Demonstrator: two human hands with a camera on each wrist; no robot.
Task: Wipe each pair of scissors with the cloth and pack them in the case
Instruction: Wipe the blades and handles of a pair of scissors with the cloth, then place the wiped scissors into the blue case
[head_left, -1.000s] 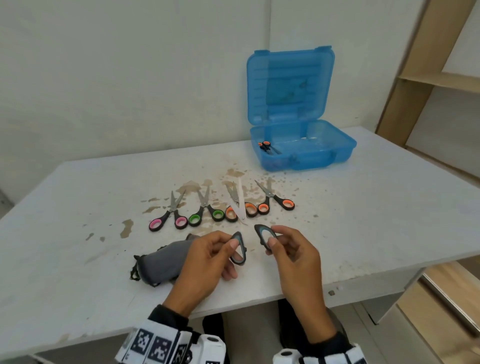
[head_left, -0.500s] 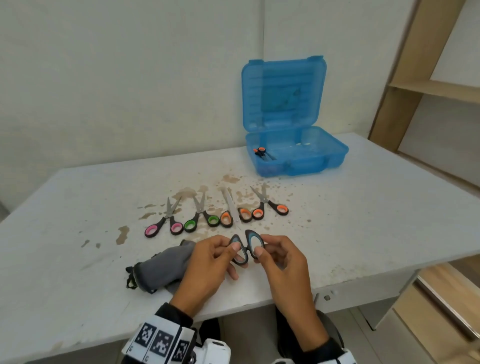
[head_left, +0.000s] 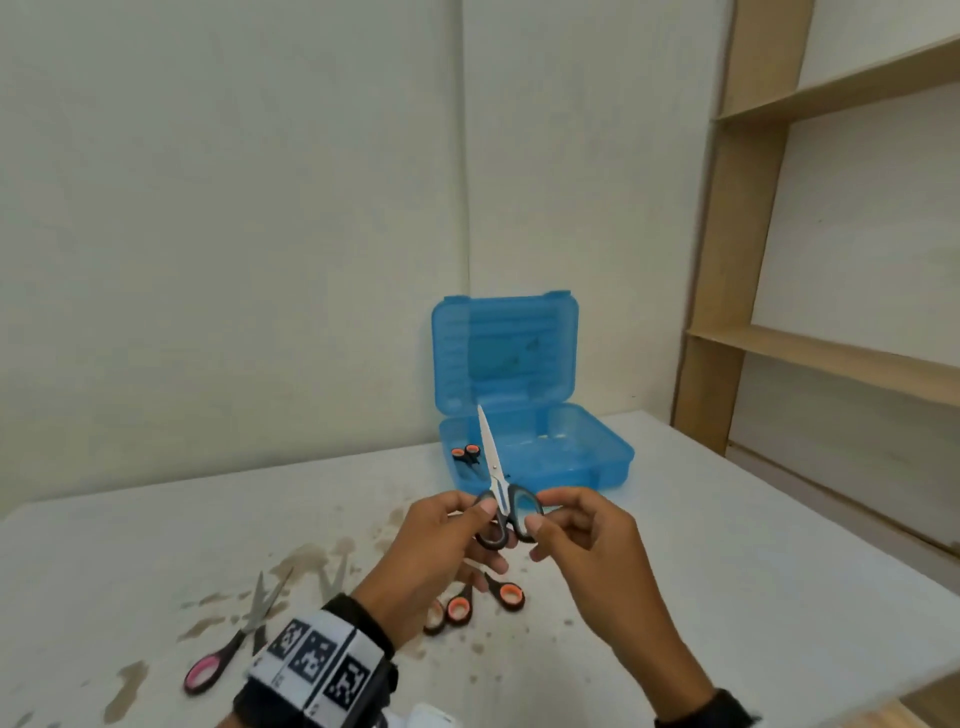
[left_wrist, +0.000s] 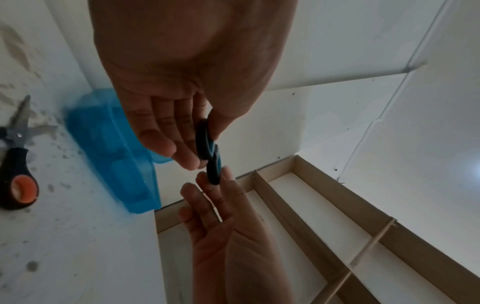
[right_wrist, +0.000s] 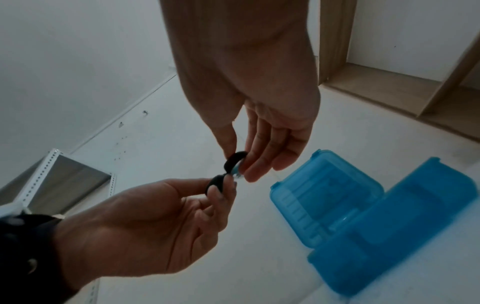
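Black scissors with blue-lined handles (head_left: 511, 517) are held upright above the table, blades together and pointing up in front of the blue case (head_left: 582, 467). My left hand (head_left: 483, 519) pinches the left handle loop and my right hand (head_left: 537, 519) pinches the right one. The left wrist view shows the same handles (left_wrist: 207, 148) between both hands' fingertips. In the right wrist view each hand pinches one loop (right_wrist: 235, 160). The case stands open with its lid (head_left: 504, 353) upright, and one orange-handled pair (head_left: 465, 453) lies inside. The cloth is out of view.
Orange-handled scissors (head_left: 506, 595) lie on the stained white table (head_left: 675, 571) below my hands, and pink-handled scissors (head_left: 208, 670) lie at the near left. Wooden shelving (head_left: 831, 358) stands at the right, beyond the table's edge.
The handles, spread apart a second ago, came together and the blades closed. Both hands lifted the scissors up towards the case. The view tilted up and the grey cloth dropped out of sight.
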